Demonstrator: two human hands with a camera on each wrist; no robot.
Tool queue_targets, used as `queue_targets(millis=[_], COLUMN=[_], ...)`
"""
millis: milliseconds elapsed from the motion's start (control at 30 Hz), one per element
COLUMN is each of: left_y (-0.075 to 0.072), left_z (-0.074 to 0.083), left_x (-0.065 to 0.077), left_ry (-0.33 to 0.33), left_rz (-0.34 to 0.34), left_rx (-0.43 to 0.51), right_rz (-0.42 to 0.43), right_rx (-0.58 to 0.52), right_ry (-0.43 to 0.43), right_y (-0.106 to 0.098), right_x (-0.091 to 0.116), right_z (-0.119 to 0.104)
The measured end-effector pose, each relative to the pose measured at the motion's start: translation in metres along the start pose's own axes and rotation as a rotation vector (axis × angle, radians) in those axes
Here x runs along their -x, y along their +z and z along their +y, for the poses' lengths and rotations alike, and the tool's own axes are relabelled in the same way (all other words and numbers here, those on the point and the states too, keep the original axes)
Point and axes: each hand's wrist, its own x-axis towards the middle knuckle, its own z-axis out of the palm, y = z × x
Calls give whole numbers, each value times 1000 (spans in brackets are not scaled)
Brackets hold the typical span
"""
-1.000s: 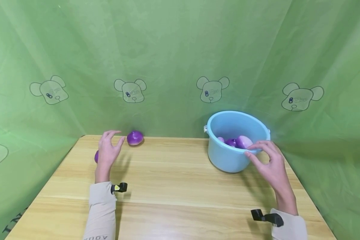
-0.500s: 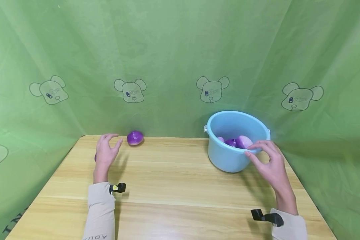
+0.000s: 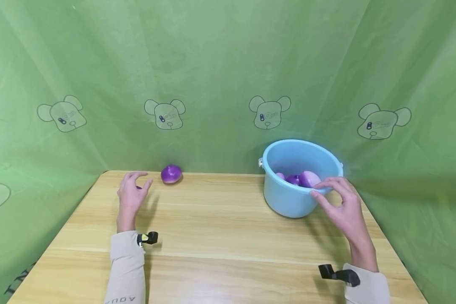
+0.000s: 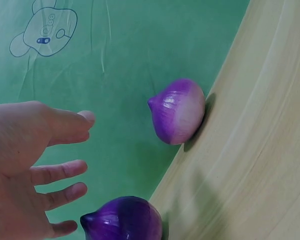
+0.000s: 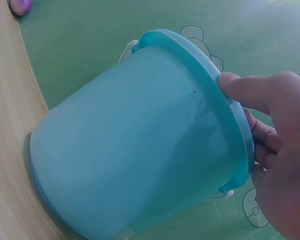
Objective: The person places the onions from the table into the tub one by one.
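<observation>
My left hand (image 3: 130, 197) is over the back left part of the table, its thumb and fingers spread apart with nothing between them. A dark purple onion (image 4: 124, 220) sits close by its fingertips in the left wrist view; the head view shows only a sliver of it. Further right, a purple and white onion (image 3: 171, 174) rests by the table's back edge. At the right stands a light blue bucket (image 3: 289, 202) with several purple onions (image 3: 309, 179) inside. My right hand (image 3: 346, 211) pinches the bucket's near rim between thumb and fingers.
A green curtain (image 3: 220, 76) with printed mouse heads hangs behind and at both sides of the wooden table (image 3: 220, 236). The bucket's white handle (image 5: 127, 51) shows at its side. Each wrist wears a small black camera (image 3: 152, 237).
My left hand has shifted slightly left and nearer, over the dark onion, which showed left of the hand before. My right hand keeps its hold on the bucket rim.
</observation>
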Motion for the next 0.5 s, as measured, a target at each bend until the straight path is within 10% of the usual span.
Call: queue_targets(millis=[500], left_y=[-3], left_z=[-9], left_x=[4], left_ry=[-102], left_rz=[-86], left_rx=[-63], right_rz=[-4], right_rx=[5], right_ry=[17], right_y=[-1], right_x=[0], right_z=[0])
